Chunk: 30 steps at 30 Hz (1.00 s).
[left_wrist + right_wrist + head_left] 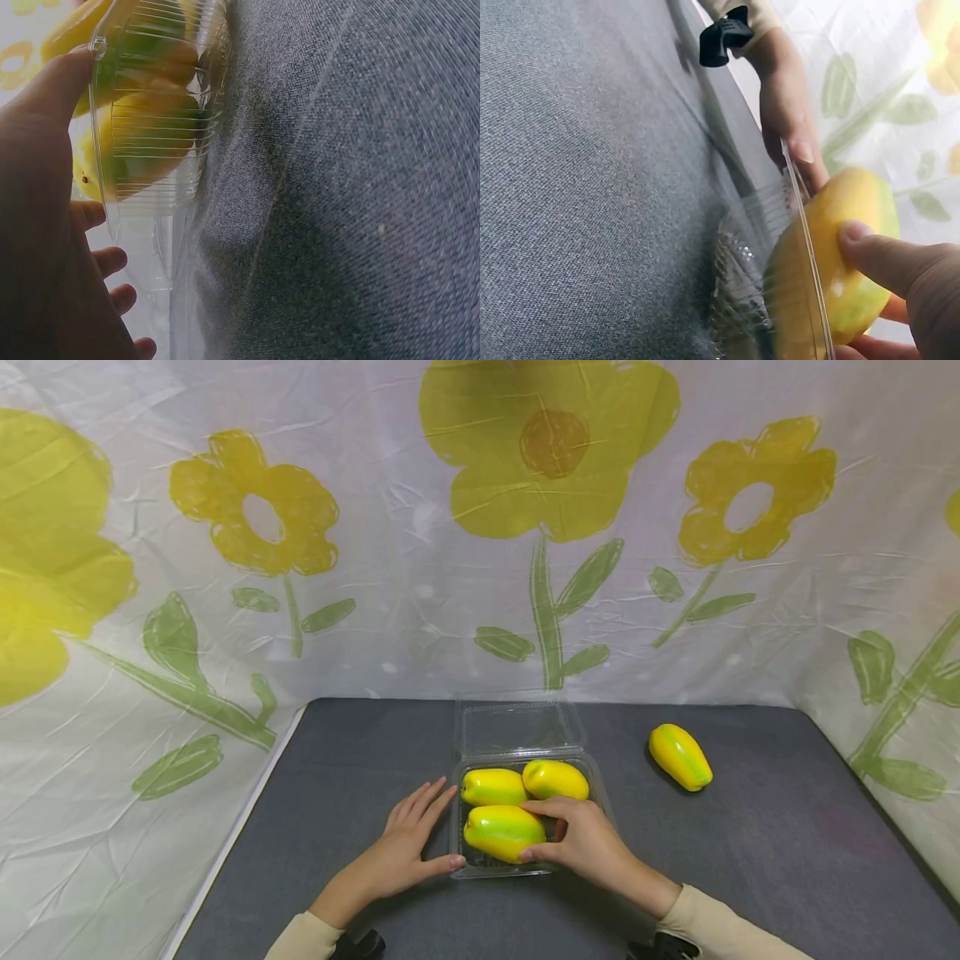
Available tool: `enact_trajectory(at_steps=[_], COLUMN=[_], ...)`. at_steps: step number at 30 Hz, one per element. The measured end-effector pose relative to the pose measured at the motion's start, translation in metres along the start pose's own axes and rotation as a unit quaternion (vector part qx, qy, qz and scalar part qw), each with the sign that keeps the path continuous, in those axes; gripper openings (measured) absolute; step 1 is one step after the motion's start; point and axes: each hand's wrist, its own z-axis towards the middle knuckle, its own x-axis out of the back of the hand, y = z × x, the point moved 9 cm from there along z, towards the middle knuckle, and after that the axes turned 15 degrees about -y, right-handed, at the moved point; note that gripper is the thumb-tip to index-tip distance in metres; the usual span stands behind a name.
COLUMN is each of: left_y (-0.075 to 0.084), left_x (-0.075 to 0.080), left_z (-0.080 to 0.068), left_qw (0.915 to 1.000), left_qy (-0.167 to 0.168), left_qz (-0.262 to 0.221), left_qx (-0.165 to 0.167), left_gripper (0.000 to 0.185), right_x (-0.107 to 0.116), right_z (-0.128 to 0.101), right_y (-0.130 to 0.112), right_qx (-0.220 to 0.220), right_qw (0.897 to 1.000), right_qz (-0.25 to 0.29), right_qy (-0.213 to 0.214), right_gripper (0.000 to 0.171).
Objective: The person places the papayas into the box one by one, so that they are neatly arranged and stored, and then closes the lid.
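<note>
In the head view, we see our right hand (585, 839) gripping the near fruit (502, 832) by its right end, thumb on the near side and index finger on the far side, the gap between them only as wide as the fruit. That fruit is in the clear box (501, 872), in front of the far left fruit (493, 786) and the far right fruit (556, 779), which lie side by side; we cannot tell whether it rests on the bottom. Our left hand (401, 845) is spread wide at the left side of the box, fingers straight, thumb at the near corner, with hold of nothing. The lid (517, 731) lies folded back behind the box on the dark table (360, 752). A lone fruit (680, 757) lies on the table to the right, well apart from the box, and a flowered cloth (375, 527) hangs behind. In the left wrist view, we see yellow and green fruit through the ribbed wall, our left thumb touching the rim and the other fingers apart from one another beside the box. In the right wrist view, our right thumb presses the near fruit, which stands partly above the rim; other fingers show on its far side, and our left hand is at the box beyond.
</note>
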Motion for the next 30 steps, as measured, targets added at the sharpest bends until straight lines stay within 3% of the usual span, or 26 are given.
enact_trajectory(at_steps=[14,30], left_y=[-0.001,-0.001], left_x=[0.000,0.000], left_z=[0.001,0.000], left_qw=[1.0000,1.0000], left_qy=[-0.001,-0.003], left_qz=[0.002,-0.004], left_qx=[0.000,-0.002], left_gripper=[0.097,0.096], right_x=[-0.009,-0.013], right_z=[0.009,0.011], right_y=[0.002,0.005], right_qx=[0.004,-0.002], right_qw=[1.000,0.999], right_qz=[-0.001,-0.038], right_qy=[-0.018,-0.025], right_gripper=[0.058,0.058])
